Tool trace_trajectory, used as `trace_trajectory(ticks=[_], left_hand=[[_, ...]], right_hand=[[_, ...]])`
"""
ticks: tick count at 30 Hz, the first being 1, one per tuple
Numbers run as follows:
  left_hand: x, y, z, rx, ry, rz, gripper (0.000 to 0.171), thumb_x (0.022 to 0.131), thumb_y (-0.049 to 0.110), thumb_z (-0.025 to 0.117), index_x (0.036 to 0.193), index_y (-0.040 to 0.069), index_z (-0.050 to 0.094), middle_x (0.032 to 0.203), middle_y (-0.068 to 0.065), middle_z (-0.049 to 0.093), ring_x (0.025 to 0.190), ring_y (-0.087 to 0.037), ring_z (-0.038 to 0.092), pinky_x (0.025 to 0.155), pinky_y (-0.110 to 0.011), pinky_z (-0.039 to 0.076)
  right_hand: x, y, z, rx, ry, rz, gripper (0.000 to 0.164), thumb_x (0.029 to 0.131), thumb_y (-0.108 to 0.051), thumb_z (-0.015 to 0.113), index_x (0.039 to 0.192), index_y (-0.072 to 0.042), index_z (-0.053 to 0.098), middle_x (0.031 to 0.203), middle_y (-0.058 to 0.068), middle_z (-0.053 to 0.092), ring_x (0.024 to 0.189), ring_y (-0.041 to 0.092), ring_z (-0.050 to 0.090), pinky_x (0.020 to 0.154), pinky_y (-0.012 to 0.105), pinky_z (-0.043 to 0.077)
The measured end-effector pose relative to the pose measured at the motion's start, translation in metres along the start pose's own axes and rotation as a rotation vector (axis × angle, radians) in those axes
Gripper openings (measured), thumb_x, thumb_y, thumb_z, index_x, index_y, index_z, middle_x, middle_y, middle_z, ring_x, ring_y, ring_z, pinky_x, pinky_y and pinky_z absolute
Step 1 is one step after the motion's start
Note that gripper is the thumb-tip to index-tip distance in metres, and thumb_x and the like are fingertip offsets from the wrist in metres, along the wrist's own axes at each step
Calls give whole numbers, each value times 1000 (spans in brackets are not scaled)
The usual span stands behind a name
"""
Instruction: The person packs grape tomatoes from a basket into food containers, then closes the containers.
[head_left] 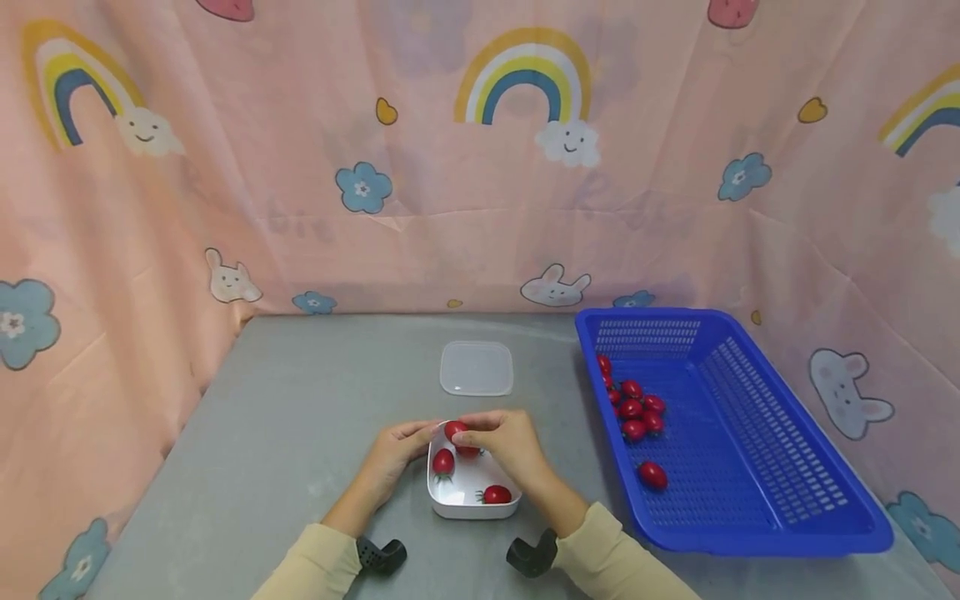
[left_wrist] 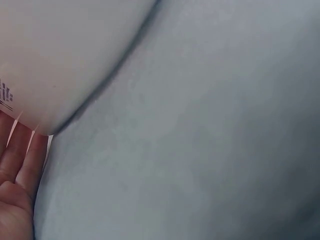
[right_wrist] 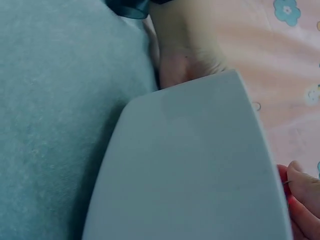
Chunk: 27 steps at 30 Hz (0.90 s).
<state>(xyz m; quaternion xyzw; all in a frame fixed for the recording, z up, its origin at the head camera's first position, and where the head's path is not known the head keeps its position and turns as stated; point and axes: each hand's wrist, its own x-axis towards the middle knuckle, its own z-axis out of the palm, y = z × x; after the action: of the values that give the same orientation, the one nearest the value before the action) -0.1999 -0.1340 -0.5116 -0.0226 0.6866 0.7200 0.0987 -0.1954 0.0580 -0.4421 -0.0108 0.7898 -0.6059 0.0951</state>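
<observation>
A white rectangular plastic box (head_left: 472,510) stands on the table in the middle of the head view. One cherry tomato (head_left: 443,462) lies at its left side, and another cherry tomato (head_left: 497,494) at its near right. My left hand (head_left: 392,454) holds the box by its far left corner; in the left wrist view, fingers (left_wrist: 31,160) lie along the outer wall. Over the far side of the box, my right hand (head_left: 513,446) pinches a red cherry tomato (head_left: 454,429) between thumb and fingers. A further tomato (head_left: 468,452) shows beneath that thumb, partly hidden.
To the right stands a large blue plastic basket (head_left: 750,467), with several cherry tomatoes (head_left: 632,408) grouped along its left side and a single one nearer me. A translucent lid (head_left: 477,368) lies flat beyond the box. Behind the grey table (head_left: 300,400) hangs a pink printed curtain (head_left: 450,250).
</observation>
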Motion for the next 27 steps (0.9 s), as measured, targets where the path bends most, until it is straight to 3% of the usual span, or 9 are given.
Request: trace_trajectory(ticks=[6,12,19,27], left_hand=[[0,1,1,-8,0,1,38,95,14,64,122,-12,63,115,-8,74,95,2,67,87,-19,53],[1,1,4,2,12,10,36,95,14,65,121,-11,65,116,-10,74,95,2,67,86,-19,54],[2,-1,3,-19,6,35,36,95,12,65,120,-13,64,107,0,76,93,1,68,85,-19,54],[0,-2,0,-5,5,14,37,94,14,66,121,-11,65,113,-6,74,95,2,68,86,-19,54]], right_hand=[[3,6,3,-55,1,-23,28,76,-13,85,100,-1,78,93,14,78,77,13,72,71,23,57],[1,11,9,-127,30,-85,27,75,-14,86,98,-5,80,95,12,78,90,19,72,78,29,56],[0,16,14,-168,33,-165,27,73,-11,86,98,-3,80,94,13,78,92,24,73,79,31,57],[0,17,19,-257,26,-133,28,72,-10,87,99,-4,80,98,12,78,96,25,72,85,41,57]])
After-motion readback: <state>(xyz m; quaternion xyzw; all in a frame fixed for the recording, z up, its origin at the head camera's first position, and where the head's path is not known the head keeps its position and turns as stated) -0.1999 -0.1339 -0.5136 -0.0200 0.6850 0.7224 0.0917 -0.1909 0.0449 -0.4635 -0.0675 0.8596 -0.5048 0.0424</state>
